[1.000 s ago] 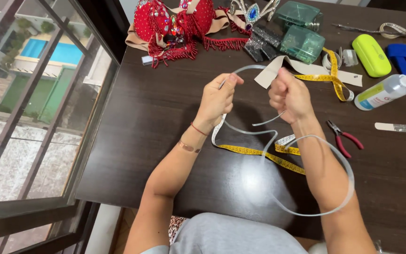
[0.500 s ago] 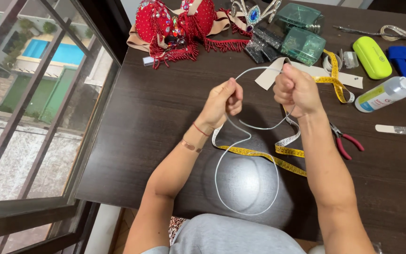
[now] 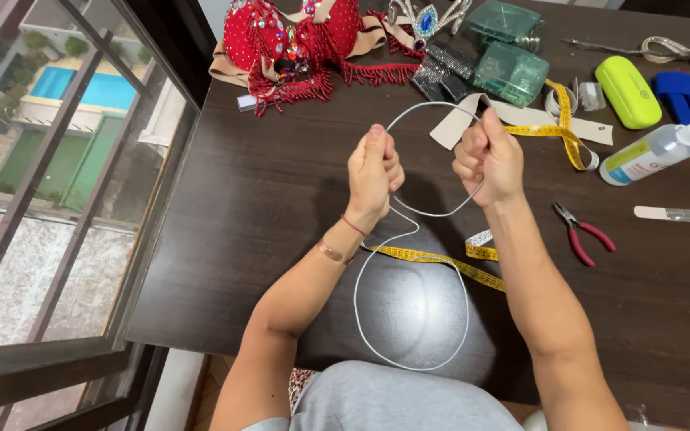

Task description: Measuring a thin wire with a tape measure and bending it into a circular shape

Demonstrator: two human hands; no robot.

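White wire (image 3: 409, 315) being gripped in left hand (image 3: 373, 172) and right hand (image 3: 489, 160), both fisted; loops being held above dark table (image 3: 265, 207).

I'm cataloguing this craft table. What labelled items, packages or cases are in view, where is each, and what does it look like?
Squeeze bottle: right side, lying tilted; white with a green and yellow label and a pointed nozzle.
Green boxes: top centre, two translucent rectangular cases, one behind the other.
Lime case: top right, oval, bright yellow-green.
Measuring tape: beneath the wire loop held by both hands; yellow, printed markings.
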